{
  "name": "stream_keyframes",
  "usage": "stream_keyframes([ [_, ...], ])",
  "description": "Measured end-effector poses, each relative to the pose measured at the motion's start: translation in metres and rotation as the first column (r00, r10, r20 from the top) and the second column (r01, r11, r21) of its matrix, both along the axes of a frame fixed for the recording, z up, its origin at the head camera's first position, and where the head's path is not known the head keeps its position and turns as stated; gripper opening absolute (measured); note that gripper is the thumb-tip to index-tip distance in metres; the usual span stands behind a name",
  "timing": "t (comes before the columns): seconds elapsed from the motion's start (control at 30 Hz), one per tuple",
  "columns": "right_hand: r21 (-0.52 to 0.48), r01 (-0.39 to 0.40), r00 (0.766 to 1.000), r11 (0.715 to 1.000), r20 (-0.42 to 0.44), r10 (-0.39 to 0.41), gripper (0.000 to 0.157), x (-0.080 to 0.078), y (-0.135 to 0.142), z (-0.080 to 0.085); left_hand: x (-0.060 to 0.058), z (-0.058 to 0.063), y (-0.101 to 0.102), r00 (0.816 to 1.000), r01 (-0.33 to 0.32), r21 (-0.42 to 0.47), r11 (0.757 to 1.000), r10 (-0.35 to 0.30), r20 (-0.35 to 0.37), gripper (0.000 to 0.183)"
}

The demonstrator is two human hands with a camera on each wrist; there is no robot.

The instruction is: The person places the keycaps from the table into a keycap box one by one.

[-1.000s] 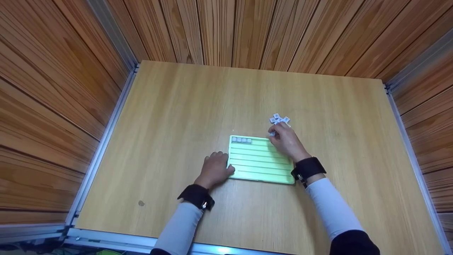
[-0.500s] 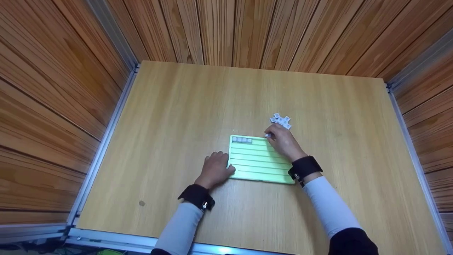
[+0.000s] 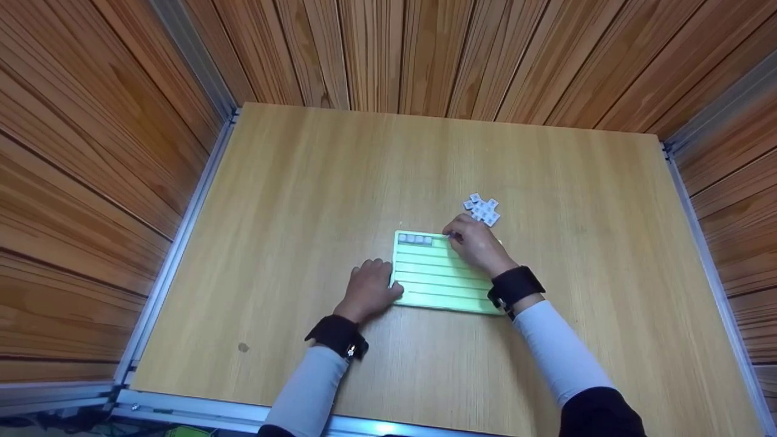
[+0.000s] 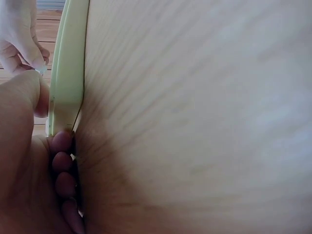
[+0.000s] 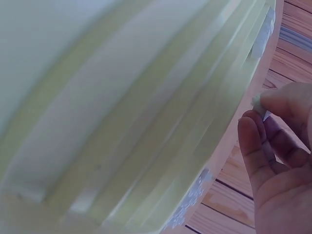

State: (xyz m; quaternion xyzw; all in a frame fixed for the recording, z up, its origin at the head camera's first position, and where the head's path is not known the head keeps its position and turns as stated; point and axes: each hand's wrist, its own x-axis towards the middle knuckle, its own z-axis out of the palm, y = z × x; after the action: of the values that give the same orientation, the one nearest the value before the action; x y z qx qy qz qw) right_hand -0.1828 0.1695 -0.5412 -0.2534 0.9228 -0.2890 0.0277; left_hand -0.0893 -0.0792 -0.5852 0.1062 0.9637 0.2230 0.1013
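Left hand [image 3: 368, 290] grips the green board [image 3: 446, 279] at its left edge, thumb laid over the rim near the closer corner, the four fingers bunched together against the side. Its forearm slants in from the near edge, leaning to the right. Right hand [image 3: 476, 243] pinches one small white tile [image 5: 260, 103] between thumb and index finger over the board's far edge, wrist bent inward, forearm coming up from the lower right; which way that tile faces, I cannot tell. Black bands [image 3: 516, 284] circle both wrists, above pale sleeves [image 3: 567, 355].

The board's long axis runs left to right, its right end turned slightly toward the person, and its ridges follow that axis. In the farthest row, at the left corner, four tiles [image 3: 415, 240] sit side by side in line with the ridges. Past the board's far edge, toward the right, a loose cluster of tiles [image 3: 484, 209] lies at mixed angles.

All this rests on a light wood-grain surface [image 3: 303, 200], marked by a dark spot [image 3: 243, 348] at the near left. Metal rails [image 3: 182, 249] border it, and plank-patterned walls [image 3: 388, 57] rise at the back and both sides.
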Motion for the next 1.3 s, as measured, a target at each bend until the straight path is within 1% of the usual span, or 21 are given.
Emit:
stream_keyframes([
  [0.2, 0.041, -0.012, 1.0, 0.999, 0.003, 0.012, 0.016, 0.0, -0.007, 0.0, 0.0, 0.001, -0.001, 1.0, 0.015, 0.014, 1.0, -0.015, -0.027, 0.02],
  [0.33, 0.048, -0.033, 0.999, 0.998, 0.006, 0.033, 0.017, 0.0, -0.012, 0.0, 0.0, 0.002, -0.001, 0.999, 0.017, 0.007, 1.0, -0.017, -0.038, 0.021],
  [0.53, 0.048, -0.039, 0.999, 0.998, 0.016, 0.038, 0.019, 0.0, -0.017, 0.0, -0.001, 0.002, 0.0, 1.0, 0.012, -0.001, 1.0, -0.012, -0.017, 0.021],
  [0.7, 0.051, -0.05, 0.999, 0.997, 0.005, 0.05, 0.016, 0.001, -0.02, -0.001, -0.001, 0.002, -0.001, 1.0, 0.012, 0.001, 1.0, -0.012, -0.022, 0.022],
  [0.93, 0.075, -0.041, 0.999, 0.996, 0.006, 0.041, 0.015, 0.002, -0.024, -0.001, 0.0, 0.003, -0.001, 1.0, 0.005, 0.0, 1.0, -0.005, -0.002, 0.022],
  [1.17, 0.092, -0.058, 0.998, 0.994, -0.007, 0.059, 0.017, 0.004, -0.026, -0.004, 0.0, 0.002, -0.001, 1.0, 0.006, 0.007, 1.0, -0.005, -0.015, 0.021],
  [1.3, 0.093, -0.053, 0.998, 0.994, -0.015, 0.055, 0.017, 0.005, -0.027, -0.005, 0.001, 0.001, -0.001, 1.0, 0.006, 0.005, 1.0, -0.006, -0.015, 0.02],
])
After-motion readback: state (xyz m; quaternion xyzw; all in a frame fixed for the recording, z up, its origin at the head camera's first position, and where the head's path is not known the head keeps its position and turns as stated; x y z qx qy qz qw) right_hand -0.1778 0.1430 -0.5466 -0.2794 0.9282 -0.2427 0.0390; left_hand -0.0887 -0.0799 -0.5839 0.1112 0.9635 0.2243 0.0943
